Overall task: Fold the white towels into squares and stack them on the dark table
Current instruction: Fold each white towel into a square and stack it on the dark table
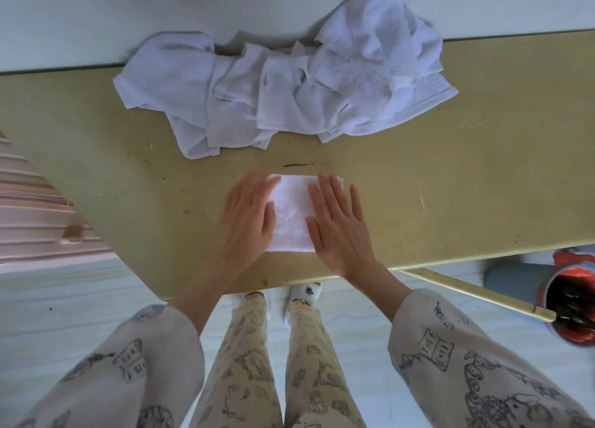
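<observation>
Folded towel (pixel 293 213): lay flat on the table (pixel 467 157), near its front edge, straight ahead of the person; looked roughly square, a little longer front to back than across.
Left hand (pixel 249 216): palm down on the towel's left edge, fingers straight and together, gripping nothing; somewhat blurred, so the exact finger lie was hard to read.
Right hand (pixel 338 228): palm down on the towel's right edge, fingers straight and slightly spread, pinching nothing; fingertips reached near the towel's far edge.
Key relation: the towel sat between the two hands, each covering one side, with bare cloth showing in the middle; both hands were equally near it.
Unfolded pile (pixel 283 79): white towels heaped at the table's far side against the wall, well apart from the folded one, beyond the fingertips.
Step in hand: likely pressing the finished fold flat.
Next move calls for: probably a side grip to lift the square; no dark table showed in view, so the stacking spot could not be told.
Progress: early, most towels unfolded.
</observation>
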### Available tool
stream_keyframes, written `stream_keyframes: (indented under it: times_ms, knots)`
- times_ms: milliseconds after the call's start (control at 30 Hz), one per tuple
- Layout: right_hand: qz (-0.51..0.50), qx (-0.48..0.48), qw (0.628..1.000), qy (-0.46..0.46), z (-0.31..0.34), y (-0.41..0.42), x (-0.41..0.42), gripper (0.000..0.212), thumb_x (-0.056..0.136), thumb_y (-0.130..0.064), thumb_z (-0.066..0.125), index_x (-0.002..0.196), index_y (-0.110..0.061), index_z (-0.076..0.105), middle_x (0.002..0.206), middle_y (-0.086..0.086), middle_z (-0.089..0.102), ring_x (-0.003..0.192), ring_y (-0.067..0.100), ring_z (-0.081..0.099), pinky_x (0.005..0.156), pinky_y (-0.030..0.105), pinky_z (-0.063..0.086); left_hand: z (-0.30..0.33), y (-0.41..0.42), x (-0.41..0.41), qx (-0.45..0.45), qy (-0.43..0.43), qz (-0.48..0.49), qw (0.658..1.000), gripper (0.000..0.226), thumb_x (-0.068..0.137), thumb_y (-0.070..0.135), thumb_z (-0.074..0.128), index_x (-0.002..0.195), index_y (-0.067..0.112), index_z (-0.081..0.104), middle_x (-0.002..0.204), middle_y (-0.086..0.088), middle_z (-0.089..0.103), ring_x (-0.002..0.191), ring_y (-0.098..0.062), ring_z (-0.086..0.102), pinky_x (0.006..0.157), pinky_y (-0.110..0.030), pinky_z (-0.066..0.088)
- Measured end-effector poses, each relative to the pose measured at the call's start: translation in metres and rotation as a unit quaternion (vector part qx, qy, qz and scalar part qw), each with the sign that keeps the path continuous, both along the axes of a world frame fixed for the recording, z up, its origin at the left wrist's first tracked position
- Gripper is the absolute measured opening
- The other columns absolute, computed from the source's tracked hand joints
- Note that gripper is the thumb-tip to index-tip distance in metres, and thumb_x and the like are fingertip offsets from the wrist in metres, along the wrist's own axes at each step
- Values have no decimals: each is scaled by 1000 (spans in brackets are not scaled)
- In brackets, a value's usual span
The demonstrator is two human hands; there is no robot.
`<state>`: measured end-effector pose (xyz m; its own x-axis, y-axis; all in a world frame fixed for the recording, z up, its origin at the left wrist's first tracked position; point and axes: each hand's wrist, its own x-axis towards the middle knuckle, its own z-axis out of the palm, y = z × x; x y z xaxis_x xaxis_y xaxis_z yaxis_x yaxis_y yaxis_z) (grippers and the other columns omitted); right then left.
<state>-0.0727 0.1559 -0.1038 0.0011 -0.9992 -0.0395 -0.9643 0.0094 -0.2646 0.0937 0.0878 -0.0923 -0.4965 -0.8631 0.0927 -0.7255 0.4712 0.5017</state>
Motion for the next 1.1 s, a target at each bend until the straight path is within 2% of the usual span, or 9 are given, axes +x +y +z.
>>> stream_keyframes:
  times_ms: [100, 233, 367, 600, 733, 833, 967, 1033, 1100]
  knots:
    - [-20, 6, 999, 24, -8, -13, 6, 53, 97, -33, 24, 139, -2, 35, 148, 18, 33, 139, 28, 25, 113, 48, 11, 4, -35, -13, 0, -38, 74, 997, 25, 87, 25, 51, 107, 13, 57, 108, -15, 53, 101, -31, 50, 90, -43, 41]
    - [-13, 6, 1000, 25, -15, -9, 7, 56, 96, -36, 27, 142, -5, 27, 151, 17, 29, 140, 27, 18, 113, 50, 9, 17, -62, -18, 167, -88, -4, 982, 26, 82, 36, 65, 94, 13, 63, 97, -3, 41, 96, -19, 42, 84, -28, 36]
    - [3, 16, 1000, 25, -17, -6, 7, 55, 98, -38, 21, 144, -8, 24, 151, 18, 28, 141, 29, 17, 113, 52, 11, 30, -84, -23, 316, -237, -99, 913, 47, 77, 52, 65, 108, 17, 59, 90, 2, 52, 91, -18, 52, 75, -29, 39]
    - [13, 18, 1000, 21, -16, -7, 5, 56, 99, -41, 13, 143, -9, 27, 149, 18, 30, 140, 31, 19, 113, 52, 16, 41, -111, -38, 445, -292, -155, 833, 34, 81, 48, 62, 94, 17, 62, 54, 7, 56, 44, -8, 45, 50, -19, 37]
    - [11, 13, 1000, 25, -18, -8, 5, 57, 98, -43, 18, 143, -10, 30, 149, 19, 31, 140, 32, 19, 113, 51, 17, 37, -111, -45, 398, -328, -157, 842, 50, 89, 56, 44, 66, 13, 55, 48, 4, 54, 39, -9, 46, 50, -20, 39]
    - [7, 11, 1000, 18, -19, -9, 6, 57, 97, -44, 18, 142, -10, 29, 147, 20, 33, 139, 34, 20, 112, 52, 19, 34, -103, -43, 318, -287, -129, 895, 52, 93, 51, 37, 59, 13, 45, 49, 2, 44, 43, -12, 40, 50, -23, 33]
    - [9, 7, 1000, 16, -22, -9, 5, 57, 97, -43, 20, 142, -10, 30, 147, 21, 32, 139, 35, 20, 112, 52, 19, 29, -63, -22, 51, -154, -16, 987, 10, 92, 18, 50, 88, 12, 58, 74, -1, 56, 63, -20, 54, 57, -30, 39]
    - [12, 9, 1000, 12, -22, -9, 5, 57, 97, -42, 19, 142, -10, 29, 148, 21, 30, 140, 35, 19, 113, 52, 17, 17, -33, -14, -71, -125, -36, 989, 23, 78, 1, 61, 98, 11, 60, 88, -6, 61, 81, -25, 57, 68, -34, 44]
    - [16, 13, 1000, 3, -22, -9, 5, 56, 98, -40, 17, 143, -10, 27, 149, 22, 27, 140, 35, 18, 114, 50, 14, 1, -10, -5, -85, -111, -103, 985, 33, 82, 1, 57, 114, 8, 58, 115, -10, 61, 110, -24, 53, 92, -37, 42]
